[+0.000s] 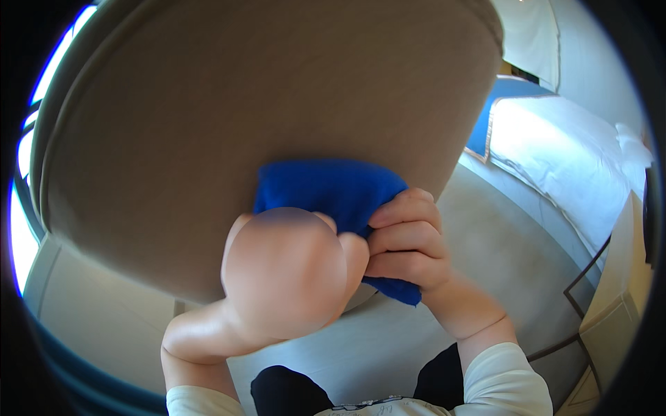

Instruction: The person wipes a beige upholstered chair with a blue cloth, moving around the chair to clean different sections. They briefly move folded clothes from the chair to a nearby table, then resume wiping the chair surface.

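Note:
A blue cloth (322, 184) lies against the brown upholstered surface of a large piece of furniture (281, 88) that fills the upper part of the view. My right hand (411, 239) grips the cloth's right side with bent fingers, and a loose corner hangs below them. My left hand (291, 275) is on the cloth's lower left part, close beside the right one; a blurred round patch covers most of it, so its hold cannot be made out.
On the right stands a bed with white bedding (546, 156) and a blue cover (481, 125). A light wooden piece of furniture (614, 307) with dark metal legs is at the lower right. Pale floor (343, 364) shows beneath my hands. A dark blue curtain-like fabric (99, 385) curves along the lower left.

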